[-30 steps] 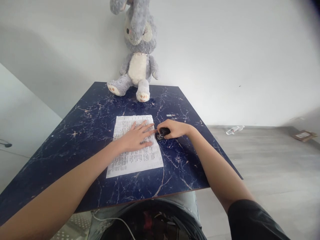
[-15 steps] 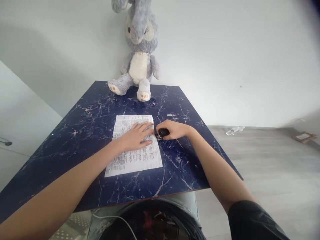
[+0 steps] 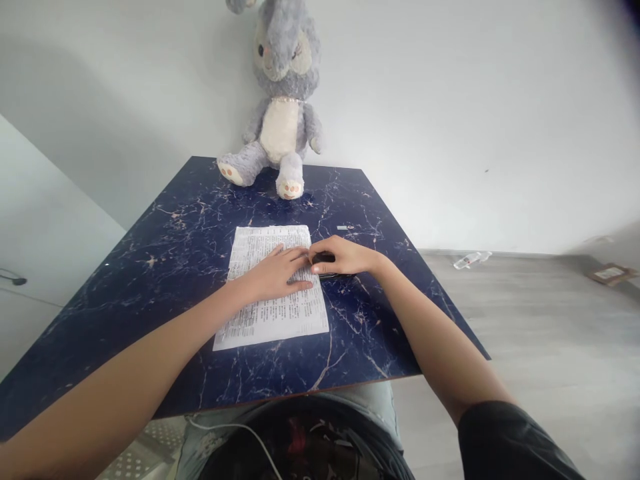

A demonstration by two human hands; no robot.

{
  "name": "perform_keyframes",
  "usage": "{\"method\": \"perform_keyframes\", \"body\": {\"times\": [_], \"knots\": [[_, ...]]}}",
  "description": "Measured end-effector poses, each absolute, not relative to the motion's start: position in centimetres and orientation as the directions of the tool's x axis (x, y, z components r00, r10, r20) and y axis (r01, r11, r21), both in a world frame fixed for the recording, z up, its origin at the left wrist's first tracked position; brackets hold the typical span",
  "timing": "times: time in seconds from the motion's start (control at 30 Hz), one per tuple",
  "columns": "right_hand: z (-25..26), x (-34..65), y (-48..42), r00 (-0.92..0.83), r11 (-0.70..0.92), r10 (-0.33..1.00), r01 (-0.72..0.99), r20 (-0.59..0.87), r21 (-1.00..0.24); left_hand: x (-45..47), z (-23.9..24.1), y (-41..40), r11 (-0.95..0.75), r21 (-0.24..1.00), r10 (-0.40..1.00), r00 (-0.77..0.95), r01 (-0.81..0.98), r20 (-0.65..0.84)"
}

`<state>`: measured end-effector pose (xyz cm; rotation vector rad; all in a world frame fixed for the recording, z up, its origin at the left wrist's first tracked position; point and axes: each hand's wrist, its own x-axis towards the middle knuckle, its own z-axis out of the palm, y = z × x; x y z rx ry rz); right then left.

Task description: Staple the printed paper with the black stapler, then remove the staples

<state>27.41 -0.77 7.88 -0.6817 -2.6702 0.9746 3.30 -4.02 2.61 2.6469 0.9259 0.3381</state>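
Note:
Printed sheets of paper [image 3: 280, 319] lie on the dark blue marbled table in front of me. My left hand [image 3: 279, 275] rests flat on them, fingers stretched out towards the right edge. At that edge is a black stapler [image 3: 327, 268], partly hidden under my right hand [image 3: 345, 256]. The fingers and thumb of that hand are wrapped round its front end, close to my left fingertips. Whether the paper's edge sits between the stapler's jaws is hidden.
A grey plush rabbit [image 3: 283, 127] sits at the table's [image 3: 190, 200] back edge against the wall. A small pale strip [image 3: 342, 228] lies beyond my right hand. On the floor at right are a clear plastic bottle [image 3: 470, 260] and a brown cardboard piece [image 3: 611, 273].
My right hand has shifted slightly left, its fingers and thumb now further over the stapler's front end. My left hand stays flat on the paper. The view has tilted slightly.

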Motion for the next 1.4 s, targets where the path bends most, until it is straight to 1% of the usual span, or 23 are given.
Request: {"method": "perform_keyframes", "body": {"times": [0.1,0.2,0.27,0.37,0.5,0.77,0.87,0.97,1.03,1.07,1.1,1.17,1.23,1.4], "knots": [[7.6,27.1,-0.9,-0.807,0.597,0.59,0.41,0.031,-0.69,2.9,2.5,-3.8,-0.732,0.374,0.651,0.747,0.569,0.138],[7.0,27.0,-0.9,-0.703,0.513,0.71,0.558,-0.042,-0.652,1.9,2.3,-3.1,-0.721,0.365,0.668,0.73,0.589,0.143],[6.7,27.0,-0.9,-0.651,0.483,0.757,0.62,-0.062,-0.618,1.2,2.0,-2.7,-0.721,0.356,0.668,0.733,0.595,0.127],[6.5,27.0,-0.8,-0.642,0.482,0.765,0.626,-0.054,-0.613,0.8,1.7,-2.3,-0.722,0.339,0.665,0.74,0.603,0.101],[6.7,27.3,-0.7,-0.685,0.496,0.724,0.596,-0.078,-0.631,0.9,1.7,-2.4,-0.717,0.332,0.668,0.74,0.613,0.078],[6.4,28.0,-0.1,-0.633,0.515,0.774,0.663,-0.039,-0.544,0.8,2.2,-2.3,-0.743,0.33,0.637,0.767,0.582,0.081],[6.4,27.6,-0.6,-0.616,0.525,0.787,0.703,-0.04,-0.48,0.8,2.2,-2.4,-0.761,0.325,0.614,0.785,0.562,0.078],[6.4,26.8,-1.3,-0.621,0.572,0.783,0.746,-0.045,-0.341,0.7,2.2,-2.3,-0.761,0.33,0.612,0.787,0.559,0.077],[6.4,26.2,-1.7,-0.613,0.592,0.79,0.769,-0.017,-0.242,0.6,2.2,-2.3,-0.755,0.323,0.62,0.781,0.571,0.067],[6.4,26.0,-1.8,-0.604,0.588,0.797,0.777,0.0,-0.225,0.6,2.2,-2.3,-0.752,0.315,0.625,0.779,0.579,0.061],[6.4,25.8,-1.9,-0.594,0.58,0.804,0.78,0.012,-0.236,0.6,2.2,-2.3,-0.751,0.308,0.628,0.776,0.585,0.057],[6.6,25.5,-2.1,-0.592,0.569,0.806,0.764,0.022,-0.304,0.7,2.2,-2.2,-0.751,0.298,0.632,0.773,0.59,0.062],[6.9,25.4,-2.2,-0.622,0.593,0.782,0.724,0.039,-0.352,0.7,2.1,-2.2,-0.753,0.295,0.632,0.771,0.587,0.077],[7.3,25.0,-2.8,-0.674,0.64,0.737,0.67,0.053,-0.375,0.8,1.9,-2.2,-0.766,0.297,0.621,0.775,0.57,0.114]]}}
